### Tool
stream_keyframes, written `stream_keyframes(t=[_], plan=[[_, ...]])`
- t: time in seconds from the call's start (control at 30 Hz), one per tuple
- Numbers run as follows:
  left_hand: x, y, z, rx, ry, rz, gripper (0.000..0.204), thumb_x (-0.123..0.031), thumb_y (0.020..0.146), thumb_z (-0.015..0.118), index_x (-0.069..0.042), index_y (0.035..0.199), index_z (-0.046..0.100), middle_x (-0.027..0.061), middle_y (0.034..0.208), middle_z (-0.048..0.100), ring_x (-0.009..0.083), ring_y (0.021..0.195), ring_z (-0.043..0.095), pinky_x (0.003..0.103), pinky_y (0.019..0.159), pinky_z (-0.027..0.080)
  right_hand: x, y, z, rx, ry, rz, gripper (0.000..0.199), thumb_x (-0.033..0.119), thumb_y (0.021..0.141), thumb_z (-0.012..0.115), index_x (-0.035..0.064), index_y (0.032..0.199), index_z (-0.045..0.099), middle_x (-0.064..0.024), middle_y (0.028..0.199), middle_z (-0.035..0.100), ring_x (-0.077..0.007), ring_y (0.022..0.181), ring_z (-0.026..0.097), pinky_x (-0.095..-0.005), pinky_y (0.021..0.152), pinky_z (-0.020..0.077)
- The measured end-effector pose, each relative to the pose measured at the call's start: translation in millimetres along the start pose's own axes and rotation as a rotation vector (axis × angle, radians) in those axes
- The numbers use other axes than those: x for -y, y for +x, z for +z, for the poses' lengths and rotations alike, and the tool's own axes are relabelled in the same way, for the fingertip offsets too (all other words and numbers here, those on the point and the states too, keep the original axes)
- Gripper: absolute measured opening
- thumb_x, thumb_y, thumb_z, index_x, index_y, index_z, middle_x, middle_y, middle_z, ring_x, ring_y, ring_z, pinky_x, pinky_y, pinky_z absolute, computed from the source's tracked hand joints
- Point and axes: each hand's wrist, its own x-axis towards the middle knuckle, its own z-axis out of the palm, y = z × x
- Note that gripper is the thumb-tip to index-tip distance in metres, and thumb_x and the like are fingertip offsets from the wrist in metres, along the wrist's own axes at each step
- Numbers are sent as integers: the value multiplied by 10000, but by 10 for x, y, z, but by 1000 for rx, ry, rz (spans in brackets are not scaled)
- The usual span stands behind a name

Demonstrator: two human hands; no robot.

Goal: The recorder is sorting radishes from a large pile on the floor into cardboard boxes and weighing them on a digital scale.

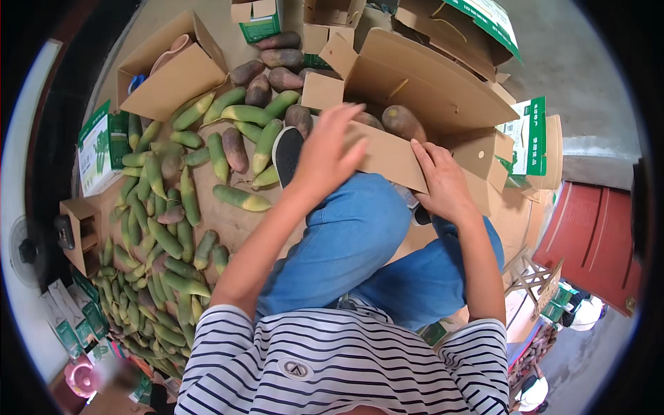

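An open cardboard box (429, 76) stands in front of my knees, holding a few dark purplish radishes (403, 123). Its near flap (387, 153) is folded out toward me. My right hand (444, 178) grips this flap near its right end, fingers on top and thumb by the lower edge. At the flap's left end hovers my left hand (330, 149), its fingers and thumb apart with nothing between them; whether it touches the cardboard is hard to tell. Long green radishes (220, 155) lie on the floor to the left, beside several purple ones (259, 90).
A big heap of green radishes (162, 311) spreads over the lower left. Another open carton (169, 76) with items inside stands at the far left. Green-and-white cartons (104, 149) lie around the edges. At the right are a folding wooden stool (536, 283) and a red door panel (588, 238).
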Motion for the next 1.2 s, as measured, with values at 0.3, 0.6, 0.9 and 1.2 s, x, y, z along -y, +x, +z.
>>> stream_keyframes(t=[0.3,0.6,0.9,1.2], plan=[[1576,-2996,-1132,112,427,-860,386,-167,809,649,-23,1158,570,184,1052,590,349,1002,571,428,862,462,-65,69,23,34,-63,13,921,110,622,741,86,1444,325,-199,1344,439,-362,1245,422,-410,1055,368],[1774,-5106,-1791,264,541,-1576,528,-267,714,705,-3,1157,594,236,1096,634,389,1020,607,446,875,478,13,136,21,57,-70,52,919,26,648,703,117,1469,300,-198,1379,423,-368,1258,421,-410,1064,358],[1576,-4885,-1315,603,353,-1485,709,-327,689,771,10,1247,491,237,1199,590,389,1084,581,434,908,477,20,142,78,20,-93,24,901,28,661,694,118,1469,306,-226,1363,432,-385,1253,429,-420,1065,356],[1564,-5066,-857,424,764,-1569,439,-160,775,679,-13,1121,452,214,1100,604,367,1054,594,445,875,502,58,178,58,15,-93,6,880,75,679,706,102,1463,308,-221,1362,436,-391,1242,436,-425,1055,361]])
